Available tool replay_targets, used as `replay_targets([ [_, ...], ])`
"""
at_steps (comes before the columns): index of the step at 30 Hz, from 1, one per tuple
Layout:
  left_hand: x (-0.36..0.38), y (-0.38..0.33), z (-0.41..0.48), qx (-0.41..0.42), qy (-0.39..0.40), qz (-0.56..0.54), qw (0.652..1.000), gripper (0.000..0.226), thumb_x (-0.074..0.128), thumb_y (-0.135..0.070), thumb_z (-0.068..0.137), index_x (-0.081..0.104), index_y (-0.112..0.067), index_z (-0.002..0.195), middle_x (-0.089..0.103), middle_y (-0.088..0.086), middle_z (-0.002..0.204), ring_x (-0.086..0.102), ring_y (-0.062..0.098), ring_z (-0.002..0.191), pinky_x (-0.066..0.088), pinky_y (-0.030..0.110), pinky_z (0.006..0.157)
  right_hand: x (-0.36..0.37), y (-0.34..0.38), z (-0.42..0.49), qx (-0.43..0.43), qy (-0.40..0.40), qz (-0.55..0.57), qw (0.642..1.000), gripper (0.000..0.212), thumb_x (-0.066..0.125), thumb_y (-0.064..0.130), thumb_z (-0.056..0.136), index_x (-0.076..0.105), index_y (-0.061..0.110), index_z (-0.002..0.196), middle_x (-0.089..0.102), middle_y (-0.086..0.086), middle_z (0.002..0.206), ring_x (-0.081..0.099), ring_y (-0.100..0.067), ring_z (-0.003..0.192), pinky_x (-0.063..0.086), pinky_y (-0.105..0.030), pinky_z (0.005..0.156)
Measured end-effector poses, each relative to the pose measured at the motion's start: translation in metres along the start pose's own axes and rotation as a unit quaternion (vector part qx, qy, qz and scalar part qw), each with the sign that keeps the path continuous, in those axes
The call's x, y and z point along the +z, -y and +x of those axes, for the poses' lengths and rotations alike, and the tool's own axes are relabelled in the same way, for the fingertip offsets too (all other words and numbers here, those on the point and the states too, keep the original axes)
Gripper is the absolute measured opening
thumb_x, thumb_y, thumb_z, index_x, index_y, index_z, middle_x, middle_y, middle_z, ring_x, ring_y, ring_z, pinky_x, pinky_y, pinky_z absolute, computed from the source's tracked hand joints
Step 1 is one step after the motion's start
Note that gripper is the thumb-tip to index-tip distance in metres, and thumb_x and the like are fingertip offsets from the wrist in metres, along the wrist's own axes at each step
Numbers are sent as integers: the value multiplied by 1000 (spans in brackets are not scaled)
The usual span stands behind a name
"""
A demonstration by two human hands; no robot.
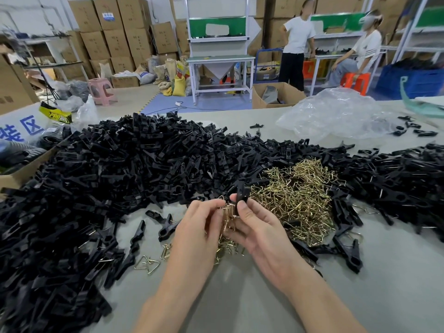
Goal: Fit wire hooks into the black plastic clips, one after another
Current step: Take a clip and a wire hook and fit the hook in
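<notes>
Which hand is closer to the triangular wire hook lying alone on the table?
Left. The left hand, pinching a wire hook, is up and right of the lone hook; the right hand, gripping a black clip, is farther right.

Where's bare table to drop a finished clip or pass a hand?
Largest bare patch of grey tabletop: near right, between the right forearm and the heap of black plastic clips. Smaller patch between both forearms. Far strip between that heap and the crumpled clear plastic bag. Crowded: whole left side, plus centre around the brass wire hook pile.
</notes>
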State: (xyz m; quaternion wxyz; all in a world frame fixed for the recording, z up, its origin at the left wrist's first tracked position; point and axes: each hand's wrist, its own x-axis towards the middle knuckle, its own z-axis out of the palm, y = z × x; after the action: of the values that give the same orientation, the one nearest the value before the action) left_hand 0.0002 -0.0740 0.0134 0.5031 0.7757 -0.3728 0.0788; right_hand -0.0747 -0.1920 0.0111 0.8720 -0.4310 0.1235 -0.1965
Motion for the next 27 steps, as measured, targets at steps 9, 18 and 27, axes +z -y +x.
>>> replay_targets([
  [9,-2,-4,3,-101,-39,-133,985,9,66,-32,93,72,-39,92,65,-18,95,62,0,88,45,11,73,-4,1,3,-2,-31,7,1000,25,71,25,81,78,16,104,72,-6,91,69,-20,85,60,-35,74],
  [18,-3,-4,5,-147,-3,-189,971,9,63,-20,96,68,-22,89,71,-6,79,64,10,73,53,23,70,0,0,-2,-102,-11,-132,986,27,65,32,86,74,26,112,74,-2,119,67,-15,118,53,-27,101],
  [27,-2,-3,5,-163,-23,-201,966,7,64,-19,95,68,-24,91,69,-4,76,62,10,72,54,29,71,-1,-1,0,-82,16,-85,993,24,70,31,86,76,27,109,74,-11,117,70,-28,113,56,-29,92],
])
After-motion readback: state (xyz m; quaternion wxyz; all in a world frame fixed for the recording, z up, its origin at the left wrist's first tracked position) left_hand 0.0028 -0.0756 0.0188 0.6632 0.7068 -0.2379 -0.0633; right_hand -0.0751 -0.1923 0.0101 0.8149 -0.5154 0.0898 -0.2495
